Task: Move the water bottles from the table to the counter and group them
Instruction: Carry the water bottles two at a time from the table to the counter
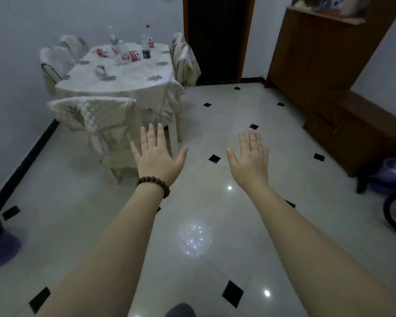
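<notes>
Several clear water bottles with red labels stand and lie in a loose cluster on the far half of the cloth-covered table (124, 85) at the upper left. One red-capped bottle (149, 37) stands tallest at the back; another bottle (135, 56) lies on its side. My left hand (157, 154), with a bead bracelet on the wrist, and my right hand (249, 159) are stretched out flat over the floor, fingers straight, holding nothing. Both hands are well short of the table. The low wooden counter (361, 124) runs along the right wall.
A covered chair (94, 120) stands at the table's near side, more chairs at its left and right. A roll of tape (100, 70) lies on the table. A tall wooden cabinet (318, 49) stands beyond the counter, a dark doorway (217, 37) behind. A purple tricycle (393, 184) sits at right.
</notes>
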A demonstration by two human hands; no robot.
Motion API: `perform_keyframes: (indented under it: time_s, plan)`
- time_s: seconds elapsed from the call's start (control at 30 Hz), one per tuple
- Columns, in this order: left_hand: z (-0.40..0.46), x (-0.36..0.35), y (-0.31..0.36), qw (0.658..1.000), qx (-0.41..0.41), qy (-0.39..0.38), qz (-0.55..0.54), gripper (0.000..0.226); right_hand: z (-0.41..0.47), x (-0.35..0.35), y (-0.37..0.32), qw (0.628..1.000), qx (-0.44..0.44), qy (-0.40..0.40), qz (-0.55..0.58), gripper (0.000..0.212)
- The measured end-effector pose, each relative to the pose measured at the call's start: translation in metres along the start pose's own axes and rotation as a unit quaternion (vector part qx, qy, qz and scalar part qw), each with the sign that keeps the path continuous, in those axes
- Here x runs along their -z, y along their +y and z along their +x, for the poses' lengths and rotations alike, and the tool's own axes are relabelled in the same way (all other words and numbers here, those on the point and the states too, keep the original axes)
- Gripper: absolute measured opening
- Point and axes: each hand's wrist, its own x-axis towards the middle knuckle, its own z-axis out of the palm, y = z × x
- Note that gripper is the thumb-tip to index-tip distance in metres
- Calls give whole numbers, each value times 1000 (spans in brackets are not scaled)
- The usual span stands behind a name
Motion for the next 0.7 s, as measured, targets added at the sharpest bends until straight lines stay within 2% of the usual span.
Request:
perform_keyframes:
  time_s: [0.37, 0.7]
  plan:
    - [95, -73, -1, 999, 22, 2, 30, 86, 107, -55, 34, 1000, 1, -17, -21, 59]
    - [297, -131, -7, 998, 55, 13, 28, 86, 320, -133, 8, 999, 18, -46, -11, 58]
